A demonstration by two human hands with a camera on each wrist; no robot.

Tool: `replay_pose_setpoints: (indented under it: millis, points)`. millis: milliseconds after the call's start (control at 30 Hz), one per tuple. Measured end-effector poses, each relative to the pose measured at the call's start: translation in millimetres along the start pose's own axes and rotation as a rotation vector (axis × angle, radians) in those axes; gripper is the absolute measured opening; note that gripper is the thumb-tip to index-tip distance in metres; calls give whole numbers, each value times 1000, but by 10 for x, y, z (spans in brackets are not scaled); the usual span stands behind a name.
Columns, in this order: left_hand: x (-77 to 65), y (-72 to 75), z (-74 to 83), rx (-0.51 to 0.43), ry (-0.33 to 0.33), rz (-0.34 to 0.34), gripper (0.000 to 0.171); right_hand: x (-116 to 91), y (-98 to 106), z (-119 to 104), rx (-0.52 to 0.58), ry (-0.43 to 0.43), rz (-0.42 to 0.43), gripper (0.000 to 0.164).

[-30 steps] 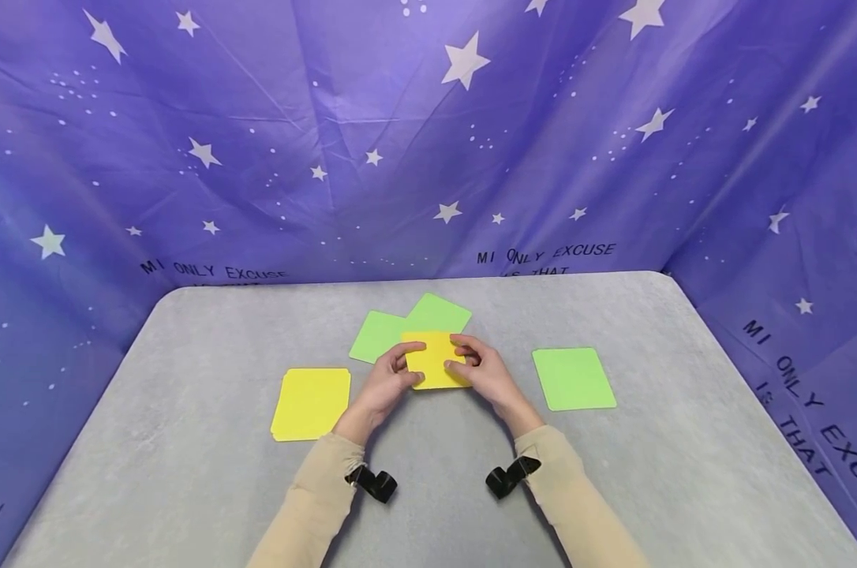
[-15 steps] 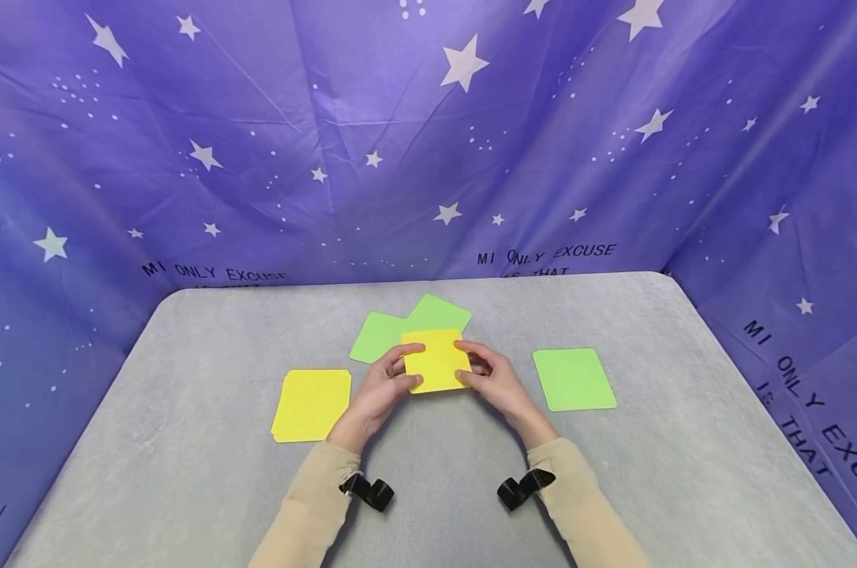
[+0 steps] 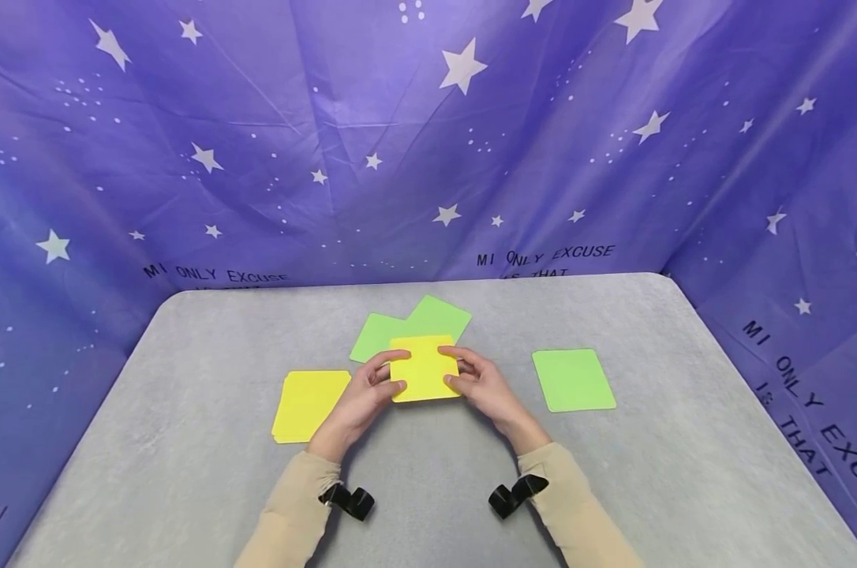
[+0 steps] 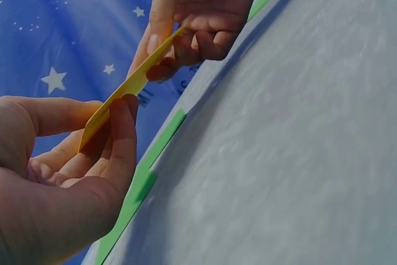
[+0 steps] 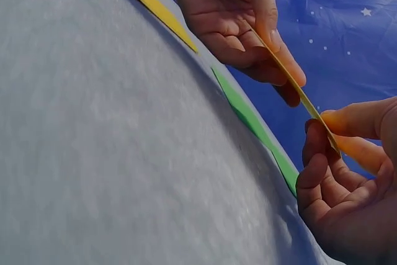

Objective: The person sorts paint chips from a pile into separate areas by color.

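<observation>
Between both hands a square yellow card (image 3: 425, 369) is held up off the table, tilted toward the head camera. My left hand (image 3: 357, 398) pinches its left edge, thumb in front and fingers behind. At the right edge my right hand (image 3: 488, 392) pinches it the same way. In the left wrist view the yellow card (image 4: 127, 91) is seen nearly edge-on and looks thin. The right wrist view also shows the yellow card (image 5: 291, 79) as a narrow strip between the two hands. Behind it, two overlapping green cards (image 3: 435, 317) lie on the table, partly covered in the head view.
A slightly uneven stack of yellow cards (image 3: 308, 402) lies on the grey table (image 3: 428, 489) at left, beside my left forearm. Green cards (image 3: 574, 380) lie stacked at right. A purple star-printed cloth (image 3: 372, 102) hangs behind the table.
The held yellow card has shifted slightly left and toward me, both hands moving with it. Earlier, the right hand shifted its grip outward on the card's right side. The cards on the table stay put.
</observation>
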State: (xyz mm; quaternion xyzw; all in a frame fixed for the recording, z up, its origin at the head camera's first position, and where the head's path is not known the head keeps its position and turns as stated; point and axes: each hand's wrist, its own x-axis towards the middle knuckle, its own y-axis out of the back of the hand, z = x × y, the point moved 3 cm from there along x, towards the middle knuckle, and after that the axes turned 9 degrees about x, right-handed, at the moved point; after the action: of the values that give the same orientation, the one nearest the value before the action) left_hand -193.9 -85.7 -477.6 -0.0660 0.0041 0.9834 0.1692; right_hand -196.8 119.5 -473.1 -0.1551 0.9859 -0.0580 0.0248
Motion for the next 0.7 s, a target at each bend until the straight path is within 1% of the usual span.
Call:
replay_pose_setpoints:
  millis: [133, 233, 367, 500, 700]
  points:
    - [-40, 133, 37, 46, 13, 24, 48, 42, -105, -12, 41, -1, -18, 48]
    - [-61, 244, 72, 78, 20, 35, 48, 75, -191, -20, 49, 0, -33, 49]
    - [-94, 366, 83, 77, 31, 48, 48, 118, -295, -23, 50, -11, -52, 51]
    - [-124, 444, 61, 66, 25, 58, 49, 149, -370, -14, 54, -17, -65, 52]
    - [-175, 533, 48, 76, 28, 60, 49, 169, -461, -1, 71, -20, -76, 53]
